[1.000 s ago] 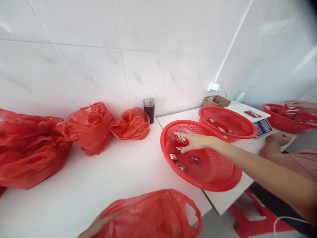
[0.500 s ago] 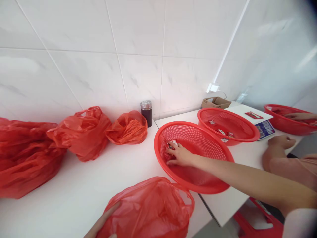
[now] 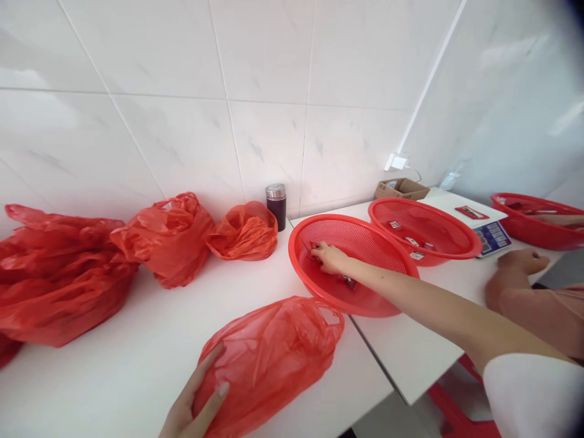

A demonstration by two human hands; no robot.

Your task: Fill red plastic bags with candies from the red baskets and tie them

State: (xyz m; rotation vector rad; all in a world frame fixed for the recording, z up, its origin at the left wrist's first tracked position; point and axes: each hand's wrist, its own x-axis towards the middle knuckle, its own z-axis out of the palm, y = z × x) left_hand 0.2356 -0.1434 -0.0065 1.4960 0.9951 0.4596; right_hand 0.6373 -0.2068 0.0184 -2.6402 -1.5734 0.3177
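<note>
On the counter (image 3: 137, 340), left hand (image 3: 196, 401) gripping bag (image 3: 274, 347), handles (image 3: 335, 317) toward basket (image 3: 365, 243); right hand (image 3: 329, 257) there, grip unclear.

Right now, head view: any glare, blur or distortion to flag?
Head view: wide-angle bowing, wall tile seams curve; dark vignette top right; light soft and even, tiles bright, faint shadows on the white table; right edge smeared; packets by the right hand in the red mesh basket too soft to read; left hand on the red plastic bag is sharp.
</note>
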